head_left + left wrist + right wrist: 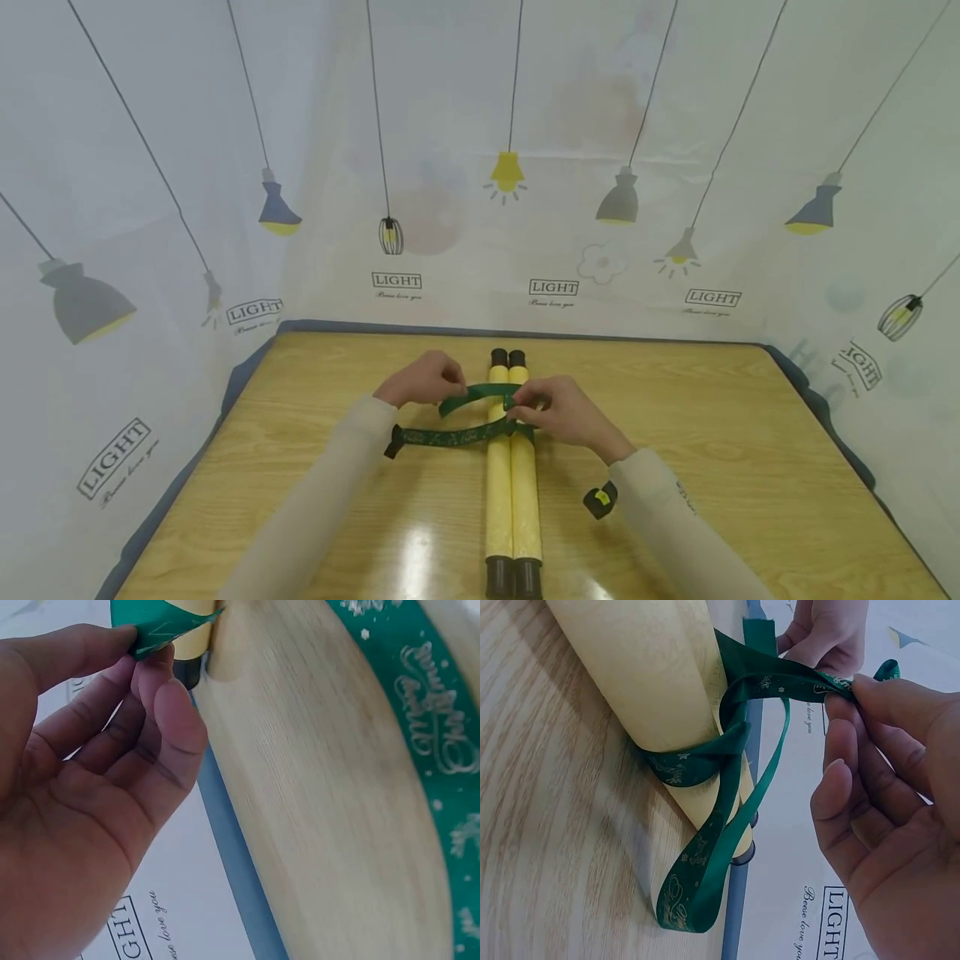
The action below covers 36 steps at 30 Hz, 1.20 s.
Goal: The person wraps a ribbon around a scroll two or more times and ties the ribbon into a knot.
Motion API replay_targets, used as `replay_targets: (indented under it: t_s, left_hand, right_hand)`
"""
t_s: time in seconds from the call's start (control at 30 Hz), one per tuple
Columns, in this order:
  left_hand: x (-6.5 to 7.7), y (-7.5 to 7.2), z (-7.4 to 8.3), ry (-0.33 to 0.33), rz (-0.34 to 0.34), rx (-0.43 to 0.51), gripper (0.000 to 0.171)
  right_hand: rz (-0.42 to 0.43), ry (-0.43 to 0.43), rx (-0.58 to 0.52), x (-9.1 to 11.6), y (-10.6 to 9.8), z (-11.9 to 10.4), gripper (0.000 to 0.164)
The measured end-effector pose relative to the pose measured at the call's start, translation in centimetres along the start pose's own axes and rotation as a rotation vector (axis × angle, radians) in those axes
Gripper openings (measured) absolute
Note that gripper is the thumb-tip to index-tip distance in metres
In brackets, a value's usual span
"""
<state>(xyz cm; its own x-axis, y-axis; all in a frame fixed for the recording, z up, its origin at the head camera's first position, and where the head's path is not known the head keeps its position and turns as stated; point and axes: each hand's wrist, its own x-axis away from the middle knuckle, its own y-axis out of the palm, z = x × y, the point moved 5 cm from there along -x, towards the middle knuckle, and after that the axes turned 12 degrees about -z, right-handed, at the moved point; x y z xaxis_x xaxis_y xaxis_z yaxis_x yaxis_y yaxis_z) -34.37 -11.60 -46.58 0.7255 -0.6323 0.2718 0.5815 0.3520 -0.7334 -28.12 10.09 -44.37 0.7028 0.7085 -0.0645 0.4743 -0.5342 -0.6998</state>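
Observation:
Two pale yellow rolls [499, 500] with dark end caps lie side by side, lengthwise on the table. Around them goes a green ribbon [453, 437] with gold lettering. My left hand [423, 379], left of the rolls, pinches one part of the ribbon [169, 622] between thumb and fingertips. Over the rolls' right side, my right hand [566, 410] pinches another stretch of ribbon [795, 684] between thumb and forefinger. A ribbon loop [697, 877] hangs below the wrapped band in the right wrist view. A further strip reaches left across the table toward the left sleeve.
The wooden table [315, 367] is edged in blue at the back and sides. Behind it stands a white backdrop [465, 100] printed with lamps and "LIGHT". A small black object [600, 500] with a yellow mark shows beside the right sleeve; a dark piece [393, 442] shows near the left cuff.

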Motion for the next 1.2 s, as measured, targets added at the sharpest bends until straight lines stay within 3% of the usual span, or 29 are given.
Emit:
replay_targets:
  t_s: [0.27,0.7,0.97,1.1,1.2]
  left_hand:
    - [3.0,0.8,0.5,0.017,0.004,0.136,0.016]
    - [6.1,5.2,2.7,0.059,-0.049,0.51,0.021]
    - [6.7,8.1,5.6,0.075,-0.061,0.672,0.023]
    - [6.4,9.5,7.4,0.054,-0.015,0.674,0.021]
    - [6.0,10.5,8.8,0.074,-0.001,0.694,0.021]
  right_hand:
    - [0.012,0.024,0.012,0.1,-0.1,0.0,0.007]
    - [0.028,0.038,0.003,0.0,-0.3,0.3,0.008]
    - [0.035,0.045,-0.005,0.0,-0.4,0.1,0.007]
    - [0.028,0.044,-0.012,0.1,-0.5,-0.1,0.007]
    - [0.017,0.042,-0.027,0.1,-0.4,-0.2,0.008]
